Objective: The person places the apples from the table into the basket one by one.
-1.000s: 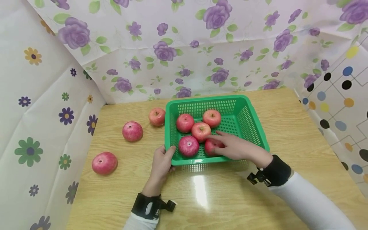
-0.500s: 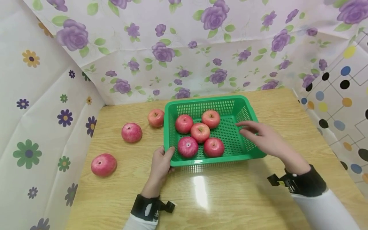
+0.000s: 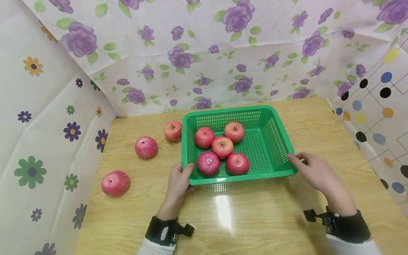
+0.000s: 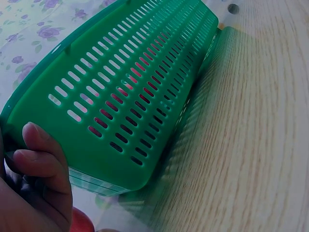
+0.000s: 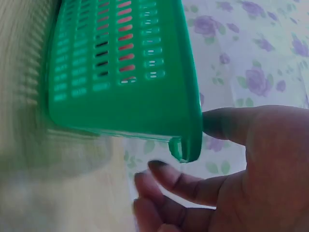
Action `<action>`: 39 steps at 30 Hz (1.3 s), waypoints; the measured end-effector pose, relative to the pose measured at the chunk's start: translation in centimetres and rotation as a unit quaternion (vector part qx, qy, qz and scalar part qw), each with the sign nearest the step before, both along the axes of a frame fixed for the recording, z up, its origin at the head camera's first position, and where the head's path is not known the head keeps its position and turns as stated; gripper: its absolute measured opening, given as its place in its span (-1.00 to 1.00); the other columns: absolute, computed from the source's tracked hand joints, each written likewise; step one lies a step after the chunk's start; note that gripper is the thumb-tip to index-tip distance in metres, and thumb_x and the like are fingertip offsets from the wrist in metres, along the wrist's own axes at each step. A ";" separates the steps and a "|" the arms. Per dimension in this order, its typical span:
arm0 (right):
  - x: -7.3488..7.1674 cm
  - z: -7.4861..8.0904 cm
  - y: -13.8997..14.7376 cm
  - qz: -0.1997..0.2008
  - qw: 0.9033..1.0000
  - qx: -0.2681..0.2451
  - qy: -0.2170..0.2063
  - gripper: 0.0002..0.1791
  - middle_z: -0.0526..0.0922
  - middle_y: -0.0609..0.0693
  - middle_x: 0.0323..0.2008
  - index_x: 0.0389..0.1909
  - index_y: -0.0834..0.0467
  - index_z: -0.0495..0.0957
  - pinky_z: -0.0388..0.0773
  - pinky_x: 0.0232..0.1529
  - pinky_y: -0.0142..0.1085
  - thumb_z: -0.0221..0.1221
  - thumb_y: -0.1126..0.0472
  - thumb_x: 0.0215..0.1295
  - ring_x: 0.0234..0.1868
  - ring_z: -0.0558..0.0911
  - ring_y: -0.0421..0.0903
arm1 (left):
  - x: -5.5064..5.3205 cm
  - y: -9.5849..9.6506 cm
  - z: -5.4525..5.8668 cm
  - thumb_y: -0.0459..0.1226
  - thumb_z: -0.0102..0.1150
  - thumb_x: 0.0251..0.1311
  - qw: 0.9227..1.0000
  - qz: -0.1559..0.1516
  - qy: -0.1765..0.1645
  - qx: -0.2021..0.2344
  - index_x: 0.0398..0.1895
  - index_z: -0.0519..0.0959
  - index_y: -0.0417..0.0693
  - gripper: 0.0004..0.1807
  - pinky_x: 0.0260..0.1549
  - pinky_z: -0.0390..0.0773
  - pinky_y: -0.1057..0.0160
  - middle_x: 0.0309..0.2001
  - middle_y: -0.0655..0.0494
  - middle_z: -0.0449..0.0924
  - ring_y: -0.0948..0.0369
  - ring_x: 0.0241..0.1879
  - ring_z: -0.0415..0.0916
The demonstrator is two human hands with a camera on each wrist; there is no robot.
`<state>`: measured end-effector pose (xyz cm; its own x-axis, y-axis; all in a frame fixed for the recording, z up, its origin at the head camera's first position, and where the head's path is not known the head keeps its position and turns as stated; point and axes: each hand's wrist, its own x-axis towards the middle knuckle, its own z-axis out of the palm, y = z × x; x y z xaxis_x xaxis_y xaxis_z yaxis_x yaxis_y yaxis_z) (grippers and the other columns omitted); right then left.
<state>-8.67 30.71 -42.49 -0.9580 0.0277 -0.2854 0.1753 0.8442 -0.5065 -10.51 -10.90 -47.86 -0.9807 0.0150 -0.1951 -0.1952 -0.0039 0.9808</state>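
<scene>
A green plastic basket (image 3: 283, 132) with slotted sides holds several red apples (image 3: 222, 147). My left hand (image 3: 179, 180) grips its front left corner, thumb over the rim and fingers curled underneath, as the left wrist view shows. At the front right corner is my right hand (image 3: 318, 175). Its thumb is right at the rim, while in the right wrist view the fingers (image 5: 195, 188) are spread below the corner with a gap from the basket wall. The apples sit in the left and middle part of the basket, leaving its floor visible on the right.
Left of the basket on the wooden table (image 3: 242, 219) are three more fruits: an apple (image 3: 173, 131) close to the basket's side, a darker red one (image 3: 146, 147), and another (image 3: 115, 183) farther left. Patterned sheets (image 3: 204, 53) stand behind and at both sides.
My right hand has let go of an apple at the basket's front, lifted out to the right and come down to the front right corner. The left hand keeps its grip.
</scene>
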 end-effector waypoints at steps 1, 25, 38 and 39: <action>0.2 -0.2 -0.1 0.001 1.000 -0.004 0.003 -0.19 0.61 0.22 -0.18 0.06 0.28 0.48 0.50 -0.38 -0.16 -0.24 -0.41 0.46 -0.23 0.54 0.09 | 0.0 0.0 0.0 -0.20 0.06 0.41 1.000 0.002 0.002 -0.001 -0.17 0.58 -0.40 -0.65 -0.94 0.28 0.36 -0.56 -0.31 0.57 0.19 -0.86 0.29; 0.3 -2.7 -1.7 -0.069 0.985 -0.157 -0.025 -0.13 0.38 0.49 0.24 0.23 0.45 0.41 0.27 0.15 0.37 -0.24 -0.32 0.51 0.24 0.31 0.33 | -0.1 -0.6 0.8 -0.15 0.09 0.41 0.999 -0.003 -0.004 -0.040 -0.20 0.56 -0.40 -0.62 -0.89 0.30 0.35 -0.63 -0.17 0.51 0.21 -0.84 0.30; 0.8 -2.9 -1.5 -0.083 0.987 -0.133 -0.034 -0.09 0.32 0.55 0.24 0.20 0.48 0.42 0.26 0.12 0.42 -0.28 -0.35 0.50 0.25 0.26 0.45 | -0.2 -6.0 3.2 0.08 0.06 0.40 0.967 -0.045 0.089 -0.234 0.08 0.44 -0.02 -0.58 -0.67 0.51 0.28 -0.28 -0.09 0.56 -0.03 -0.51 0.54; 0.8 -2.9 -1.5 -0.082 0.988 -0.130 -0.032 -0.08 0.33 0.55 0.24 0.19 0.47 0.42 0.27 0.12 0.41 -0.28 -0.36 0.49 0.25 0.27 0.45 | 0.0 -6.9 3.5 0.02 0.09 0.41 0.960 -0.020 0.122 -0.252 0.07 0.46 -0.04 -0.61 -0.66 0.51 0.31 -0.28 -0.07 0.56 0.03 -0.51 0.55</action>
